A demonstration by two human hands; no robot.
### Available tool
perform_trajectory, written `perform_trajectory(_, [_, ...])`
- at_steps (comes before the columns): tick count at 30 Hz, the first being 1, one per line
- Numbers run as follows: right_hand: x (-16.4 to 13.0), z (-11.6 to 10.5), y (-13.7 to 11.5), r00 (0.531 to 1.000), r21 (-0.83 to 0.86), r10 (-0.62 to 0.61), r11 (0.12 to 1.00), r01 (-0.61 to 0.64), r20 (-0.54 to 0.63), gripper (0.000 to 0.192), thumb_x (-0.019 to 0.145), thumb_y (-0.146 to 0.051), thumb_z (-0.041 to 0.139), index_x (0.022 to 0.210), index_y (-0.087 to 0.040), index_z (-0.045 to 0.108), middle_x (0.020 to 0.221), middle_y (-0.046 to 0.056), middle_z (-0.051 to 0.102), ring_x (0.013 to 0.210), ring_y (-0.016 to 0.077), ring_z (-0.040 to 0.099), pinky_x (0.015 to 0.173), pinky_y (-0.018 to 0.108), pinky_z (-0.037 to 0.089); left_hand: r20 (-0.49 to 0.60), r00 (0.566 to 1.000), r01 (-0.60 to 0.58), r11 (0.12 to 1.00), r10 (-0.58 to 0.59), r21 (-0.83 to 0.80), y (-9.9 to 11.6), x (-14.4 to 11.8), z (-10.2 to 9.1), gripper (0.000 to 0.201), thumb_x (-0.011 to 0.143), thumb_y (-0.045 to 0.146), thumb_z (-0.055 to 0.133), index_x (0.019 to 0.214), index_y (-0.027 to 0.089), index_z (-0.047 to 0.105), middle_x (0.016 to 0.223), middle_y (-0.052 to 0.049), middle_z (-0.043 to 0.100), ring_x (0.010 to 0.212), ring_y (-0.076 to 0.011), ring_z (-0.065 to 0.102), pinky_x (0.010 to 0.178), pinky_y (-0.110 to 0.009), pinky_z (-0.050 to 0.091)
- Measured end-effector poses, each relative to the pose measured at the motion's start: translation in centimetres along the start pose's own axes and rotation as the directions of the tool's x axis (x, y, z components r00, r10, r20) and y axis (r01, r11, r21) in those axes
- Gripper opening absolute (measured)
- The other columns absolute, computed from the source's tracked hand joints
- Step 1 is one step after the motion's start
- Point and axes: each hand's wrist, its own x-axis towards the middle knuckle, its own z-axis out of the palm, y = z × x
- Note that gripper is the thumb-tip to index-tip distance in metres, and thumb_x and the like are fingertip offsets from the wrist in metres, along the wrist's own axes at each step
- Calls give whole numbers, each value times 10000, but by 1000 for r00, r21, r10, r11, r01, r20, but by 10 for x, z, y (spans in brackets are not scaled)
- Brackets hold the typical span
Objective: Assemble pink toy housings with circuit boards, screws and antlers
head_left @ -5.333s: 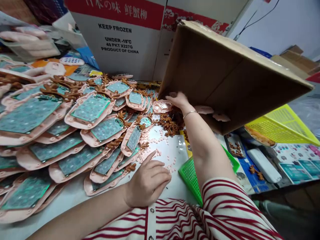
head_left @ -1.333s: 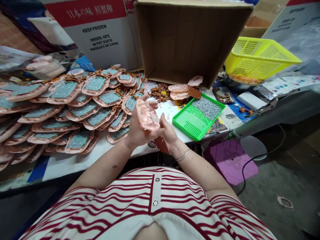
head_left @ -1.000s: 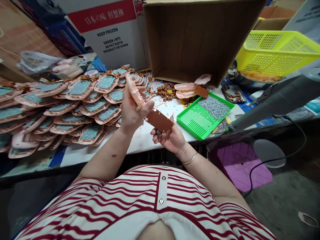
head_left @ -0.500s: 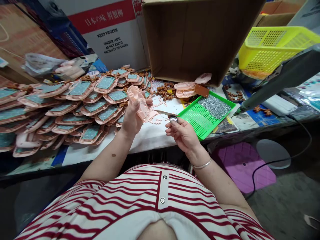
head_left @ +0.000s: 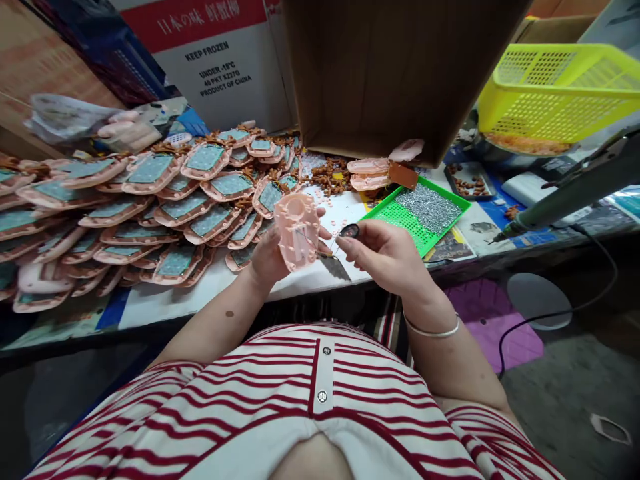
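My left hand [head_left: 269, 256] is wrapped round a pale pink plastic shell [head_left: 296, 230], its hollow inner side with posts and a round recess turned up. In my right hand [head_left: 393, 255], thumb and fingers pinch a small round black speaker [head_left: 349, 231]. Thin wires [head_left: 327, 245] run between the speaker and the shell. Under the wires, a dark flat pointed piece [head_left: 336, 268] shows at the table edge; I cannot make out its kind. Left of my hands lie stacked pink shells [head_left: 205, 159] fitted with blue-green boards.
A green perforated tray [head_left: 395, 223] with small silvery screws [head_left: 427, 205] lies at right. Behind stands an open cardboard box [head_left: 370, 80]. A yellow basket [head_left: 560, 100] is at back right. An electric screwdriver [head_left: 565, 190] reaches in from the right, its cord hanging down.
The shell has turned so its inner side faces up and has come lower and nearer. My right hand has risen slightly and tilted the speaker, with wires now showing.
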Motion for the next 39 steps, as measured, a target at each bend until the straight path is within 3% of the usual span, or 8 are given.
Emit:
perform_trajectory(6, [21,10,18,985,-253,-136,962,106,-105,471,776,-576,763,593,-209,531,550,-29,523,554,97,385,553,270,257,-45,993,104,991,-108,-82,-14,-10,16,703,750,781,580,1192,237,628,999,-94,732,941,-331,722,782,-471,584])
perform_trajectory(11, [17,15,44,988,-79,-135,989,128,-77,266,854,-494,711,881,-240,639,675,-24,617,590,128,511,609,278,381,-90,990,98,990,-107,-106,-13,-10,19,648,767,729,611,1187,235,633,1038,-87,736,999,-328,712,808,-461,587])
perform_trajectory(14, [12,11,48,976,-175,-214,963,204,-40,191,926,-400,634,1012,-237,680,800,7,673,655,135,558,678,291,438,-60,992,106,989,-112,-101,-12,-10,20,652,773,739,597,1162,218,646,1048,-102,742,1074,-359,697,837,-479,587])
perform_trajectory(21, [3,6,50,907,-565,-418,740,365,39,280,1002,-352,483,1146,-267,708,1066,90,671,882,180,620,780,330,506,-49,993,107,990,-111,-89,-12,-12,23,638,797,727,585,1186,224,639,1107,-105,732,1121,-360,683,900,-499,570])
perform_trajectory(25, [0,9,53,846,-544,-530,727,418,-60,205,984,-325,542,1089,-230,691,1091,104,657,1018,213,618,877,383,529,16,988,153,982,-152,-109,-14,-13,23,653,801,741,566,1196,226,642,1040,-104,738,1086,-372,690,863,-505,574])
perform_trajectory(29, [-2,15,49,799,-446,-570,776,446,-193,162,977,-298,569,1082,-218,663,1056,88,655,1028,200,623,888,379,536,17,986,168,966,-168,-197,-16,-15,25,586,795,647,658,1206,231,652,1011,-75,741,927,-294,719,781,-419,577])
perform_trajectory(33, [-4,23,44,790,-456,-591,756,470,-166,165,982,-313,562,1071,-210,656,1050,85,664,1028,205,627,882,394,533,-45,981,174,953,-191,-247,-18,-17,34,584,726,559,781,1184,215,669,1054,-47,732,913,-221,700,808,-328,554])
perform_trajectory(39, [-3,26,46,727,-617,-669,640,458,-154,150,954,-297,617,1075,-227,672,1036,75,686,995,212,626,887,411,498,-30,970,227,946,-241,-232,-25,-21,34,578,685,556,805,1132,214,673,996,-32,715,984,-247,686,796,-323,541])
